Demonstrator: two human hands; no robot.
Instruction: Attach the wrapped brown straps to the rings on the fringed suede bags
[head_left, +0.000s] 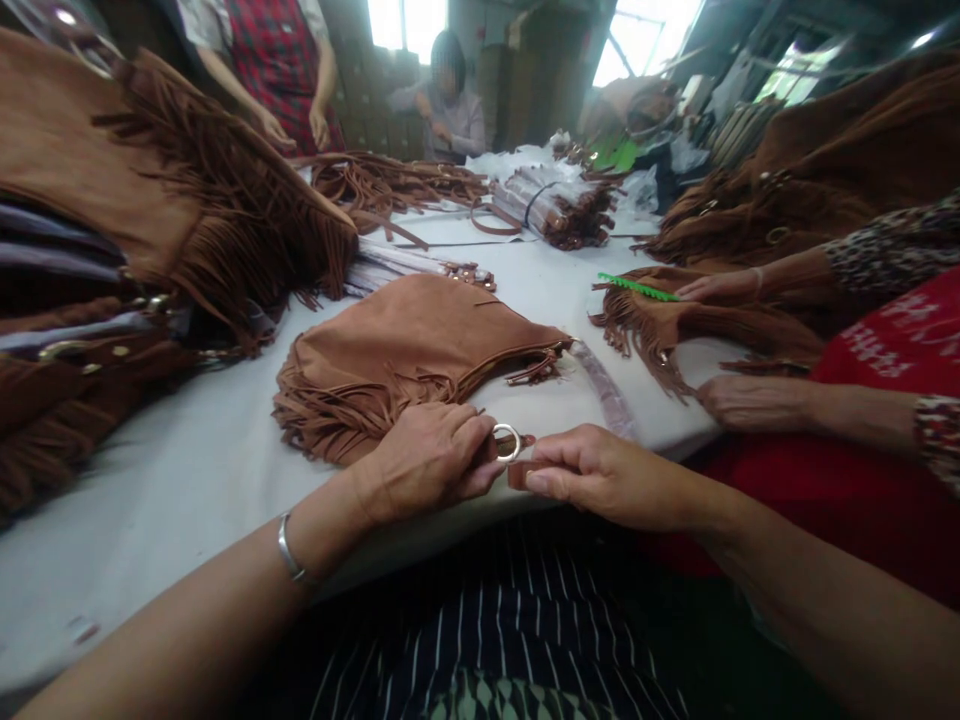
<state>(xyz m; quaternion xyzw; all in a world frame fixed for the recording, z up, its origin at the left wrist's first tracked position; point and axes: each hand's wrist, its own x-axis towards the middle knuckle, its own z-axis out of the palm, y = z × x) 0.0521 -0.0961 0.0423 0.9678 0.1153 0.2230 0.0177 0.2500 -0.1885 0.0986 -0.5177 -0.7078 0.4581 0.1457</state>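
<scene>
My left hand (431,455) pinches metal ring (517,441), right hand (611,475) pinches brown strap (518,475). Risk, I judge: ring could twist, strap spring loose, if either pinch slackens.

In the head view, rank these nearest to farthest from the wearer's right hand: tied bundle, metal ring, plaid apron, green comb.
1. Metal ring: just left of the right hand.
2. Green comb: ahead, slightly right.
3. Tied bundle: farther ahead, slightly left.
4. Plaid apron: far left, in the background.
</scene>
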